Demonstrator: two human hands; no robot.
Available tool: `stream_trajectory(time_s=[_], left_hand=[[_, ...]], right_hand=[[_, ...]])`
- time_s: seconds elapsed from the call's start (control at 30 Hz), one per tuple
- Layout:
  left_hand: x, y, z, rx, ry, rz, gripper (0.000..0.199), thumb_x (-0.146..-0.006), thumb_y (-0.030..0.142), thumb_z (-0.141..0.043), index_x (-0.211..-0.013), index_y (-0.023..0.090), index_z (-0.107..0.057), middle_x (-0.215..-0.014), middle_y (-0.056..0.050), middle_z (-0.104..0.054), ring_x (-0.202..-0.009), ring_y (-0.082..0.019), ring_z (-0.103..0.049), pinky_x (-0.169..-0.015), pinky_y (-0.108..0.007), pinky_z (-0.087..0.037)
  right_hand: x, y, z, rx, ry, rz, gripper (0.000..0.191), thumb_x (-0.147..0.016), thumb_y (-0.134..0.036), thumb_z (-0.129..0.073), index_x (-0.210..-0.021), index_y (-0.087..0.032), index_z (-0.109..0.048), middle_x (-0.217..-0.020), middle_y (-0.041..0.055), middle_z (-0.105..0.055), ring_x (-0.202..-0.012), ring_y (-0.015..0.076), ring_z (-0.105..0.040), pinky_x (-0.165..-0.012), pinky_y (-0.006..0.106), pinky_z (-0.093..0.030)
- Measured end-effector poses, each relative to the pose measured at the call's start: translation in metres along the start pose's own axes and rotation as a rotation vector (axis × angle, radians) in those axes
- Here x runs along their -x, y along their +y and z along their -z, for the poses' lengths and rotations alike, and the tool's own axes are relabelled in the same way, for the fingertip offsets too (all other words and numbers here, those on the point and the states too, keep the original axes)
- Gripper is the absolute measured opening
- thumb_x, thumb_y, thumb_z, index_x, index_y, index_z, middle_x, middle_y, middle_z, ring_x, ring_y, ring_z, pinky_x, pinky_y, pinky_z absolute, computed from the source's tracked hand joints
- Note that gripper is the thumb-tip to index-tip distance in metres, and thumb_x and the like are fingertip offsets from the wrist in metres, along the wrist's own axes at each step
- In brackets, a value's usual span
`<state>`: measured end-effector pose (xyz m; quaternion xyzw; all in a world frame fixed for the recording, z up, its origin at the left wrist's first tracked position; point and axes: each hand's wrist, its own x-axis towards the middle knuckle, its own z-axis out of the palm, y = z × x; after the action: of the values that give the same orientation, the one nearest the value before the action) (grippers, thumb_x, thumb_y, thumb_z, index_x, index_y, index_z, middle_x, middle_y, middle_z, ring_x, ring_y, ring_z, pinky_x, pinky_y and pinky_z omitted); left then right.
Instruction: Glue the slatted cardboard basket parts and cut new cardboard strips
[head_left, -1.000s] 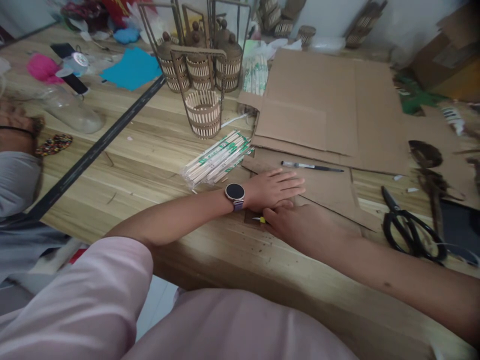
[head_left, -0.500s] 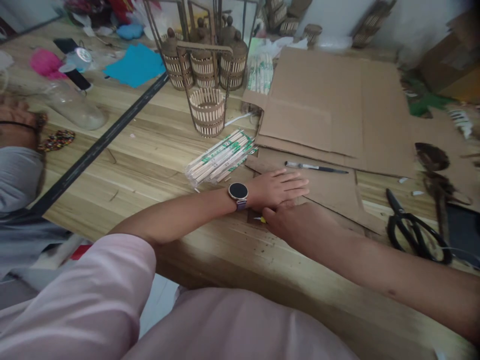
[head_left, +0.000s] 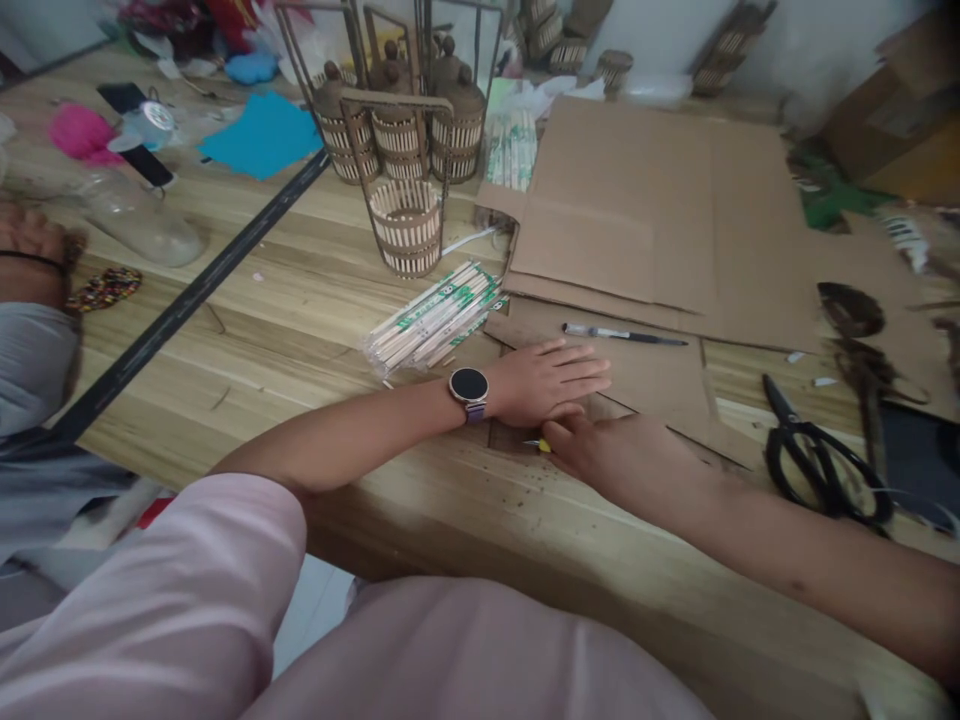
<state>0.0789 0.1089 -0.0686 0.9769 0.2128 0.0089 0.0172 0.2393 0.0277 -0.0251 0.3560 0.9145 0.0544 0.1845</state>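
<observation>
My left hand (head_left: 541,382), with a watch (head_left: 469,385) on its wrist, lies flat with fingers stretched out on a piece of brown cardboard (head_left: 652,375). Just below it, my right hand (head_left: 600,445) is closed around a small yellow utility knife (head_left: 544,445). The blade tip pokes out to the left, low over the cardboard's near edge; whether it touches is too small to tell. Most of the knife is hidden by my fingers. A pen (head_left: 624,334) rests on the cardboard beyond my left hand.
Black scissors (head_left: 817,465) lie to the right. Wrapped chopsticks (head_left: 435,318) lie left of the cardboard, with a slatted basket (head_left: 407,235) behind them. Larger cardboard sheets (head_left: 622,210) cover the back. At far left is another person's hand (head_left: 34,245), near a clear bottle (head_left: 139,220).
My right hand has slid slightly right and toward me with the knife, and more of its yellow body shows. My left hand stays flat on the cardboard. The view has shifted a little.
</observation>
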Motion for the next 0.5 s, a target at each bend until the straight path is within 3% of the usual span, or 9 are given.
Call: stream_trajectory(time_s=[0.07, 0.13, 0.27, 0.33, 0.4, 0.5], left_hand=[[0.000, 0.001, 0.001, 0.005, 0.001, 0.003, 0.052, -0.108, 0.041, -0.032, -0.156, 0.020, -0.039, -0.166, -0.006, -0.032, -0.155, -0.023, -0.025, -0.126, -0.041, -0.018], [0.001, 0.002, 0.001, 0.010, 0.015, 0.007, 0.053, -0.108, 0.042, -0.032, -0.156, 0.019, -0.039, -0.166, -0.006, -0.033, -0.154, -0.023, -0.027, -0.125, -0.041, -0.019], [0.003, 0.003, 0.000, -0.008, 0.122, -0.007, 0.052, -0.107, 0.036, -0.038, -0.154, 0.015, -0.040, -0.165, -0.009, -0.034, -0.154, -0.027, -0.025, -0.125, -0.043, -0.019], [0.005, 0.003, 0.000, -0.011, 0.177, -0.039, 0.043, -0.106, 0.030, -0.039, -0.143, 0.014, -0.054, -0.160, -0.010, -0.042, -0.150, -0.028, -0.031, -0.123, -0.042, -0.022], [0.007, 0.003, 0.001, -0.008, 0.198, -0.050, 0.036, -0.105, 0.027, -0.038, -0.123, 0.015, -0.067, -0.145, -0.012, -0.057, -0.136, -0.027, -0.046, -0.115, -0.041, -0.033], [0.008, 0.004, 0.001, -0.013, 0.190, -0.039, 0.034, -0.105, 0.028, -0.039, -0.107, 0.015, -0.070, -0.116, -0.013, -0.066, -0.108, -0.026, -0.056, -0.096, -0.039, -0.043]], right_hand=[[0.007, 0.007, -0.001, -0.028, 0.028, 0.027, 0.031, -0.101, -0.025, -0.040, -0.100, -0.017, -0.070, -0.083, 0.0073, -0.072, -0.054, 0.0147, -0.059, -0.047, 0.031, -0.013], [0.017, 0.016, 0.002, -0.060, 0.090, -0.034, 0.033, -0.103, -0.032, -0.040, -0.105, -0.020, -0.071, -0.084, 0.0061, -0.074, -0.057, 0.0153, -0.060, -0.050, 0.030, -0.014], [0.034, 0.041, 0.015, -0.016, 0.110, -0.417, 0.050, -0.105, -0.047, -0.030, -0.114, -0.017, -0.069, -0.090, 0.0129, -0.074, -0.061, 0.0172, -0.062, -0.052, 0.031, -0.017], [0.034, 0.056, 0.015, -0.009, 0.077, -0.512, 0.052, -0.106, -0.046, -0.029, -0.121, -0.012, -0.065, -0.097, 0.0186, -0.072, -0.071, 0.0199, -0.067, -0.054, 0.031, -0.021], [0.028, 0.071, 0.007, -0.021, 0.073, -0.550, 0.046, -0.105, -0.041, -0.034, -0.129, -0.011, -0.061, -0.107, 0.0215, -0.069, -0.082, 0.0236, -0.068, -0.057, 0.032, -0.026], [0.016, 0.088, -0.020, -0.027, 0.132, -0.572, 0.044, -0.102, -0.039, -0.041, -0.133, -0.015, -0.061, -0.107, 0.0196, -0.068, -0.090, 0.0300, -0.066, -0.064, 0.033, -0.037]])
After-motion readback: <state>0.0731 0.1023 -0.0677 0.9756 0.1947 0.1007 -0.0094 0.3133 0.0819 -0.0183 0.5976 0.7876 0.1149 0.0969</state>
